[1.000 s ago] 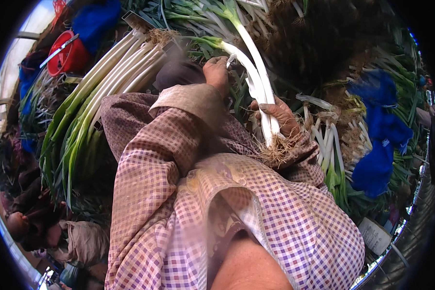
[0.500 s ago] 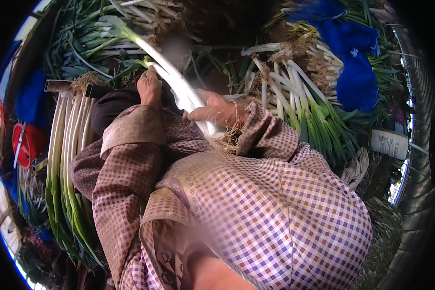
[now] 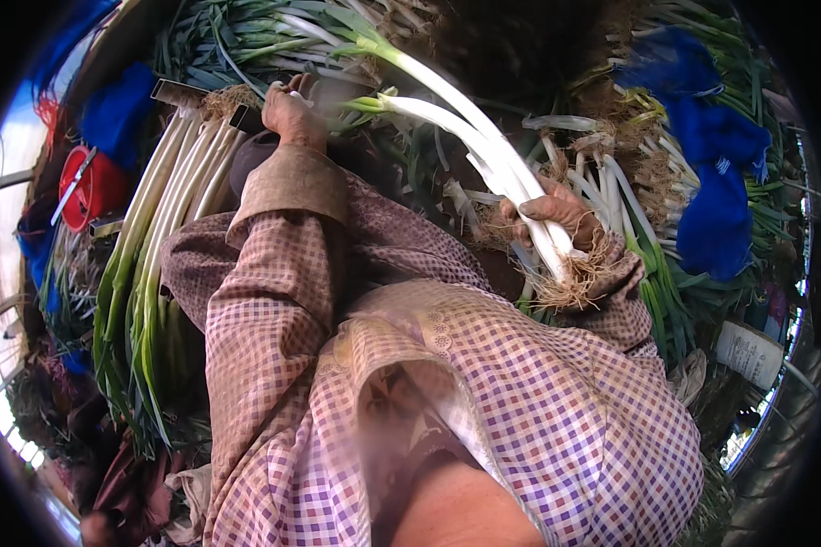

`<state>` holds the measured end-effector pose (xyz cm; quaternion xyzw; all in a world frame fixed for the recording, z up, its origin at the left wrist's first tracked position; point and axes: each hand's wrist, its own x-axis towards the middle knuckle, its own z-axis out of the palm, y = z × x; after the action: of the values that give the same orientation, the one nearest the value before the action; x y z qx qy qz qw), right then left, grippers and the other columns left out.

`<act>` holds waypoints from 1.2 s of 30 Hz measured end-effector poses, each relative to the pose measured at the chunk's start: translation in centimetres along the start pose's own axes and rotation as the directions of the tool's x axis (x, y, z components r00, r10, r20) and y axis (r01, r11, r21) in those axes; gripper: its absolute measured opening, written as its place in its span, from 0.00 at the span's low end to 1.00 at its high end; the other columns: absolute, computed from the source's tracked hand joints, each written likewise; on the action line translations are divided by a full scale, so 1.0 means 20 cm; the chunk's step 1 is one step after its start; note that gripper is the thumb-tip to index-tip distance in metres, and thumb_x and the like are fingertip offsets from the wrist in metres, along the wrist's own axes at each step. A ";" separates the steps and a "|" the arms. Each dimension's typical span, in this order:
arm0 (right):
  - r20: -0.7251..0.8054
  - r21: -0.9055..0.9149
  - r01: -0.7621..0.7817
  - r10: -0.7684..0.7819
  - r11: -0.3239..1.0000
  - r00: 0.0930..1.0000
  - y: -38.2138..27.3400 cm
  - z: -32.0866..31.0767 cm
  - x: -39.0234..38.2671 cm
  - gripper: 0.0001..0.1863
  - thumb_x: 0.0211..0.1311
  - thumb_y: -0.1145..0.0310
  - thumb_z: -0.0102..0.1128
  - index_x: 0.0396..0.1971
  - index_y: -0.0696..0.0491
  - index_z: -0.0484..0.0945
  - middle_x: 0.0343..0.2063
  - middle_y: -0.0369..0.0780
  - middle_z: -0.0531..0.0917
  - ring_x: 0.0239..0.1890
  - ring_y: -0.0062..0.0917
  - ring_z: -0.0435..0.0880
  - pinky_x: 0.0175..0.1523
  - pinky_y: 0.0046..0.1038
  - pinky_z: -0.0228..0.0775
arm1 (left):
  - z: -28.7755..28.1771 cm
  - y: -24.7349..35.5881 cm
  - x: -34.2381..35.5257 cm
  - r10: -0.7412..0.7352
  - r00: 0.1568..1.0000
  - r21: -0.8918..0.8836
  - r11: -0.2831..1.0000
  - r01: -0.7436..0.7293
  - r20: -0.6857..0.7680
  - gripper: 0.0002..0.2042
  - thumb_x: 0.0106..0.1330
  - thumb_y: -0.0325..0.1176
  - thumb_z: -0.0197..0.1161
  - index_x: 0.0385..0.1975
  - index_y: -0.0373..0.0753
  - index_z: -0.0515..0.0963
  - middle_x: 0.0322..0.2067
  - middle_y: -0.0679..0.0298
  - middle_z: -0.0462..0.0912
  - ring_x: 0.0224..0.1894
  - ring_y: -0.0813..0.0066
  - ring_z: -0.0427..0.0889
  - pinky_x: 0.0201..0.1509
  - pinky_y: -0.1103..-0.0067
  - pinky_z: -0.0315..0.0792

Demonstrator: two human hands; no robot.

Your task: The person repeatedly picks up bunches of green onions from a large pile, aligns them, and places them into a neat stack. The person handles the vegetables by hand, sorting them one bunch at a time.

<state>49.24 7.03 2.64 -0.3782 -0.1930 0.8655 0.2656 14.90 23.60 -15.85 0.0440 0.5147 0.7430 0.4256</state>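
My right hand (image 3: 549, 215) grips white leek stalks (image 3: 470, 137) near their tangled roots (image 3: 570, 283); their green tops angle up to the left. Away from the leeks, toward the upper middle, my left hand (image 3: 290, 111) has curled fingers with a small pale bit among them, too small to name. Just left of it, long trimmed leeks (image 3: 169, 201) lie side by side, root ends at a metal bracket (image 3: 178, 91).
Heaped leeks (image 3: 237, 41) fill the top, more loose stalks (image 3: 616, 196) the right. Blue cloths (image 3: 119, 109) lie on both sides. A red bowl (image 3: 91, 191) with a blade across it is at left, a pale labelled container (image 3: 748, 356) lower right. Part of another person (image 3: 128, 492) shows lower left.
My left hand has come away from the stalks it touched half a second ago, moving up and left. My right hand keeps hold of the leeks, now farther right in view.
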 end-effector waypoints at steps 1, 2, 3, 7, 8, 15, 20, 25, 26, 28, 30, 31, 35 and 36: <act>-0.001 -0.005 -0.003 0.003 1.000 1.000 -0.03 -0.03 -0.04 0.31 0.56 0.75 0.61 0.59 0.60 0.60 0.38 0.43 0.78 0.30 0.22 0.82 0.35 0.21 0.81 | 0.01 0.07 -0.01 0.109 0.979 0.250 0.956 -0.151 0.175 0.10 0.61 0.31 0.53 0.39 0.33 0.70 0.31 0.56 0.80 0.31 0.64 0.81 0.30 0.73 0.75; -0.002 -0.010 0.000 0.000 1.000 1.000 -0.05 -0.05 -0.07 0.31 0.56 0.75 0.60 0.59 0.60 0.60 0.39 0.43 0.77 0.30 0.22 0.82 0.35 0.21 0.81 | 0.03 0.16 -0.03 0.053 0.933 0.516 0.821 -0.243 0.356 0.15 0.59 0.30 0.56 0.44 0.30 0.68 0.32 0.56 0.79 0.30 0.65 0.81 0.28 0.73 0.75; 0.032 0.019 0.035 -0.036 0.999 0.999 -0.06 -0.08 -0.08 0.30 0.57 0.75 0.60 0.59 0.61 0.60 0.39 0.43 0.77 0.30 0.22 0.82 0.35 0.21 0.81 | 0.05 0.17 -0.12 -0.030 0.917 0.579 0.783 -0.226 0.398 0.18 0.58 0.31 0.59 0.46 0.29 0.67 0.32 0.56 0.80 0.31 0.65 0.81 0.29 0.74 0.74; 0.059 0.180 0.022 -0.033 0.983 0.998 -0.06 -0.11 -0.05 0.23 0.60 0.76 0.56 0.54 0.63 0.63 0.35 0.41 0.76 0.30 0.23 0.81 0.31 0.28 0.79 | 0.08 0.15 -0.54 -0.491 0.816 0.557 0.787 0.265 0.304 0.28 0.59 0.43 0.64 0.53 0.31 0.65 0.48 0.51 0.75 0.48 0.57 0.76 0.47 0.61 0.71; 0.076 0.215 0.016 -0.033 0.977 0.997 -0.05 -0.10 -0.04 0.19 0.61 0.76 0.55 0.51 0.63 0.65 0.34 0.41 0.75 0.29 0.24 0.81 0.29 0.29 0.76 | 0.08 0.12 -0.64 -0.588 0.734 0.589 0.741 0.322 0.340 0.28 0.61 0.45 0.63 0.55 0.32 0.65 0.54 0.48 0.70 0.53 0.53 0.73 0.51 0.57 0.69; 0.169 0.270 -0.063 0.017 0.961 0.986 0.06 -0.02 -0.01 0.25 0.63 0.73 0.52 0.57 0.62 0.57 0.38 0.41 0.72 0.33 0.24 0.79 0.34 0.26 0.74 | 0.20 0.10 -0.80 -0.684 0.484 0.323 0.705 0.631 0.546 0.13 0.66 0.41 0.54 0.42 0.38 0.70 0.43 0.61 0.73 0.47 0.66 0.71 0.58 0.67 0.66; 0.274 0.315 -0.200 0.113 0.928 0.955 0.08 -0.09 0.03 0.32 0.63 0.71 0.52 0.63 0.62 0.49 0.42 0.45 0.73 0.34 0.25 0.81 0.34 0.29 0.76 | 0.18 0.12 -0.79 -0.601 0.593 0.211 0.776 0.595 0.536 0.09 0.62 0.32 0.56 0.40 0.37 0.71 0.35 0.62 0.76 0.40 0.68 0.76 0.47 0.71 0.74; 0.241 0.263 -0.179 0.116 0.948 0.964 0.04 -0.09 0.06 0.33 0.62 0.72 0.52 0.63 0.63 0.48 0.53 0.56 0.69 0.33 0.31 0.84 0.31 0.31 0.83 | 0.17 0.09 -0.76 -0.447 0.755 0.212 0.894 0.395 0.479 0.11 0.57 0.24 0.54 0.41 0.35 0.72 0.33 0.61 0.79 0.32 0.71 0.80 0.42 0.76 0.77; 0.215 0.280 -0.157 0.097 0.947 0.972 0.03 -0.07 0.07 0.32 0.61 0.74 0.52 0.62 0.64 0.50 0.53 0.57 0.68 0.32 0.33 0.84 0.30 0.29 0.85 | 0.17 0.09 -0.76 -0.320 0.813 0.287 0.937 0.197 0.487 0.11 0.57 0.24 0.54 0.41 0.35 0.73 0.33 0.61 0.80 0.31 0.72 0.80 0.41 0.77 0.76; 0.134 0.319 -0.132 0.093 0.939 0.987 0.00 -0.05 0.07 0.31 0.61 0.76 0.50 0.62 0.64 0.50 0.55 0.58 0.67 0.30 0.32 0.84 0.30 0.29 0.87 | 0.17 0.09 -0.76 -0.094 0.853 0.456 0.872 -0.178 0.513 0.11 0.55 0.25 0.54 0.39 0.34 0.74 0.31 0.61 0.80 0.30 0.74 0.79 0.39 0.79 0.74; 0.144 0.252 -0.159 0.125 0.955 0.982 -0.05 -0.04 0.07 0.33 0.61 0.76 0.51 0.64 0.61 0.49 0.54 0.58 0.68 0.31 0.31 0.84 0.30 0.28 0.87 | 0.17 0.10 -0.76 -0.017 0.870 0.536 0.794 -0.287 0.492 0.11 0.54 0.26 0.53 0.37 0.33 0.74 0.30 0.62 0.81 0.30 0.76 0.78 0.38 0.80 0.72; 0.136 0.229 -0.137 0.108 0.964 0.985 -0.07 -0.04 0.08 0.33 0.60 0.76 0.52 0.64 0.61 0.49 0.54 0.58 0.68 0.31 0.31 0.84 0.30 0.28 0.87 | 0.16 0.11 -0.76 0.051 0.865 0.568 0.734 -0.371 0.499 0.11 0.54 0.26 0.53 0.36 0.33 0.75 0.29 0.62 0.81 0.30 0.77 0.78 0.38 0.80 0.72; 0.030 -0.025 -0.047 0.047 0.999 0.998 -0.12 -0.11 0.06 0.35 0.58 0.72 0.59 0.62 0.61 0.53 0.49 0.54 0.73 0.42 0.35 0.83 0.35 0.25 0.85 | 0.15 0.09 -0.70 0.134 0.709 0.681 0.204 -0.703 0.692 0.09 0.54 0.34 0.61 0.36 0.45 0.75 0.35 0.59 0.80 0.37 0.55 0.79 0.40 0.68 0.73; 0.052 -0.139 -0.056 0.064 0.989 0.997 -0.13 -0.13 0.07 0.35 0.57 0.72 0.59 0.62 0.61 0.53 0.49 0.54 0.73 0.44 0.36 0.82 0.37 0.26 0.85 | 0.15 0.09 -0.68 0.016 0.653 0.643 0.158 -0.750 0.757 0.09 0.54 0.33 0.61 0.36 0.45 0.74 0.36 0.59 0.79 0.40 0.56 0.79 0.40 0.65 0.73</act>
<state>51.31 10.28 1.69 -0.3769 -0.2481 0.8680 0.2073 24.09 16.35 -7.94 0.6546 0.6484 0.3168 0.2253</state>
